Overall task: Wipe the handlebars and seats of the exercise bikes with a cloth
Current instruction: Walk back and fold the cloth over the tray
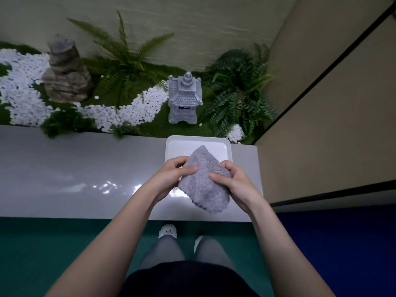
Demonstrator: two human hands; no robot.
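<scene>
A folded, fluffy grey cloth (pixel 204 181) is held in the air between both hands, above a glossy grey ledge (pixel 75 172). My left hand (pixel 169 176) grips its left edge, thumb on top. My right hand (pixel 231 181) grips its right side, fingers curled over the top. Behind the cloth a white square tray (pixel 175 146) lies on the ledge, partly covered by the cloth's far corner. No exercise bike, handlebar or seat is in view.
Beyond the ledge lies a decorative garden bed with a grey stone lantern (pixel 185 97), a rock (pixel 66 71), white pebbles (pixel 25 93) and ferns (pixel 235 91). A beige wall panel (pixel 332 114) closes the right side. Green and blue carpet (pixel 42 254) lies underfoot.
</scene>
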